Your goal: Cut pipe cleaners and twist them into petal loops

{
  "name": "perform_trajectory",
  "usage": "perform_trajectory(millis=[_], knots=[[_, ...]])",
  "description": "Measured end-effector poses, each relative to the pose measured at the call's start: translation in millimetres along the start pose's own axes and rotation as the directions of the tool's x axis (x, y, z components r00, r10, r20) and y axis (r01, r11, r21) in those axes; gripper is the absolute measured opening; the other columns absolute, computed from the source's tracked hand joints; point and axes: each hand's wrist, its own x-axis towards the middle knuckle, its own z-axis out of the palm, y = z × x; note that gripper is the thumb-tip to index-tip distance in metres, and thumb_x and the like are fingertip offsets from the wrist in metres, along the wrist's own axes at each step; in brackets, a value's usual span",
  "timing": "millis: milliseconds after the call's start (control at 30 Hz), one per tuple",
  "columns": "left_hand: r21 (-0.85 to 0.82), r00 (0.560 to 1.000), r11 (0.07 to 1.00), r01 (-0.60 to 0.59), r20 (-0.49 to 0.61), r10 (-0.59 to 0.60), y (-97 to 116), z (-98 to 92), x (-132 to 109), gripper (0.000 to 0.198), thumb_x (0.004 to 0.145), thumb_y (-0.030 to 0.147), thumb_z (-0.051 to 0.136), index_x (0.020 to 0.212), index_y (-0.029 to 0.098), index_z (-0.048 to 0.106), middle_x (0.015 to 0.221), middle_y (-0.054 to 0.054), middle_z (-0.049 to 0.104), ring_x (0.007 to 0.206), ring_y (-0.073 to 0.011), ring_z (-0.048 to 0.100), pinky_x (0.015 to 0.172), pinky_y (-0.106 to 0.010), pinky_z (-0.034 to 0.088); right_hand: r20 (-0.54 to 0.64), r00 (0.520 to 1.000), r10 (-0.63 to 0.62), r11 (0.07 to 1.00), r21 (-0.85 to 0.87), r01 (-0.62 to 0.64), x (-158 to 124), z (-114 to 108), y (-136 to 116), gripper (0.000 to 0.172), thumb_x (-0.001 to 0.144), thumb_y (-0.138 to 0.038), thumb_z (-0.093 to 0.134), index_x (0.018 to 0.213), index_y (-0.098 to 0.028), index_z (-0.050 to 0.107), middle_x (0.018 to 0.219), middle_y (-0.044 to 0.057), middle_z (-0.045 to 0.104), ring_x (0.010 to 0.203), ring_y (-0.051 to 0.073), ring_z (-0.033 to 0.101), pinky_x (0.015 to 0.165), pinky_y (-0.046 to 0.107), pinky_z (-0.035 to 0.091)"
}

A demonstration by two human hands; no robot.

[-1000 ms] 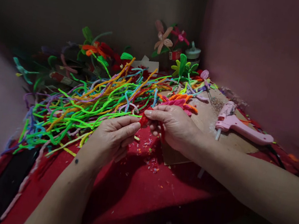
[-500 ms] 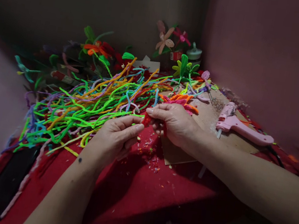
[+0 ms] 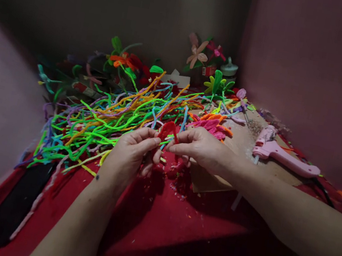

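Between my two hands a red pipe cleaner (image 3: pixel 168 128) is bent into a small loop above the red cloth. My left hand (image 3: pixel 136 148) pinches its left side between thumb and fingertips. With thumb and forefinger, my right hand (image 3: pixel 202 148) grips the other side, and a red end hangs down by those fingers. Just behind lies a heap of loose pipe cleaners (image 3: pixel 106 121) in green, orange, blue and purple. Pink and orange looped petals (image 3: pixel 212 126) rest beyond my right hand.
A pink glue gun (image 3: pixel 287 156) lies on a brown board (image 3: pixel 243 142) at the right. Pipe-cleaner flowers (image 3: pixel 198 54) and a lidded jar (image 3: pixel 229 68) stand at the back. A black strip (image 3: pixel 19 203) crosses the red cloth (image 3: pixel 154 230), where fluff scraps (image 3: pixel 177 188) are scattered.
My hands have moved slightly apart, and the red pipe cleaner, earlier mostly covered by fingers, now shows as a raised loop. The whole view has shifted a little.
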Motion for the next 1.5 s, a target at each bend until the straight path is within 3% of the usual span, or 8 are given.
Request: perform_trajectory(millis=[100,167,267,367,533,767,1333,1500], knots=[[0.014,1.000,1.000,-0.012,-0.021,0.012,0.5,0.4,-0.9,0.008,0.077,0.022,0.058,0.079,0.018,0.051,0.046,0.004,0.057,0.026,-0.0054,0.037,0.026,-0.014,0.024,0.035,0.999,0.023,0.965,0.261,-0.031,2.3,-0.5,2.8,0.014,0.072,-0.022,0.065,0.066,-0.014,0.057,0.055,-0.002,0.055,0.045,0.008,0.051,0.045,0.021,0.043],[0.037,0.999,0.999,-0.020,-0.037,0.022,0.9,1.7,-1.7,0.008,0.077,0.022,0.057,0.077,0.018,0.050,0.046,0.005,0.057,0.025,-0.0051,0.036,0.026,-0.014,0.023,-0.065,0.998,-0.022,0.921,0.387,0.046,5.2,-0.3,6.3,0.015,0.069,-0.022,0.069,0.069,-0.014,0.056,0.059,-0.003,0.057,0.048,0.008,0.055,0.048,0.021,0.048],[0.083,0.999,0.996,-0.029,-0.033,0.032,0.5,4.4,-3.0,0.010,0.077,0.023,0.057,0.074,0.018,0.049,0.046,0.005,0.057,0.025,-0.0053,0.038,0.027,-0.014,0.022,-0.175,0.980,-0.093,0.902,0.403,0.157,6.9,2.2,8.5,0.019,0.064,-0.021,0.074,0.071,-0.014,0.057,0.064,-0.003,0.059,0.051,0.008,0.059,0.052,0.021,0.050],[0.122,0.999,0.992,-0.040,-0.020,0.042,-0.9,7.9,-4.6,0.013,0.077,0.025,0.057,0.072,0.019,0.047,0.047,0.005,0.058,0.026,-0.0061,0.041,0.028,-0.015,0.024,-0.226,0.962,-0.155,0.935,0.281,0.217,3.2,7.4,5.5,0.019,0.063,-0.021,0.074,0.071,-0.014,0.058,0.065,-0.002,0.060,0.053,0.009,0.059,0.055,0.023,0.050],[0.187,0.997,0.981,-0.060,-0.043,0.069,-1.9,13.0,-6.1,0.012,0.079,0.024,0.054,0.073,0.019,0.044,0.048,0.004,0.061,0.026,-0.0083,0.045,0.029,-0.017,0.029,-0.315,0.902,-0.294,0.955,-0.059,0.290,-4.4,13.6,2.9,0.005,0.075,-0.017,0.062,0.072,-0.014,0.059,0.062,-0.001,0.058,0.054,0.009,0.054,0.055,0.022,0.045],[0.180,0.995,0.982,-0.056,-0.068,0.069,-4.5,13.9,-5.5,0.012,0.078,0.024,0.054,0.073,0.019,0.044,0.050,0.004,0.062,0.027,-0.0099,0.049,0.027,-0.018,0.035,-0.302,0.777,-0.552,0.798,-0.462,0.387,-5.3,16.0,18.4,0.006,0.080,-0.021,0.058,0.075,-0.017,0.060,0.072,0.002,0.062,0.067,0.013,0.056,0.064,0.026,0.044],[0.067,1.000,0.998,-0.003,-0.007,0.004,-6.1,14.6,-7.2,0.016,0.077,0.027,0.058,0.074,0.019,0.044,0.053,0.004,0.063,0.030,-0.0112,0.053,0.025,-0.018,0.037,-0.285,0.710,-0.644,0.714,-0.559,0.422,-7.5,18.0,22.9,0.010,0.083,-0.022,0.055,0.074,-0.018,0.055,0.070,0.002,0.058,0.067,0.013,0.054,0.062,0.026,0.043],[0.052,1.000,0.999,-0.012,0.000,0.012,-8.2,14.9,-6.4,0.018,0.077,0.028,0.059,0.075,0.019,0.043,0.053,0.004,0.062,0.031,-0.0131,0.054,0.023,-0.020,0.039,-0.253,0.717,-0.650,0.692,-0.588,0.419,-5.8,16.9,24.4,0.011,0.083,-0.018,0.055,0.072,-0.017,0.057,0.070,0.002,0.060,0.065,0.012,0.054,0.061,0.025,0.042]])
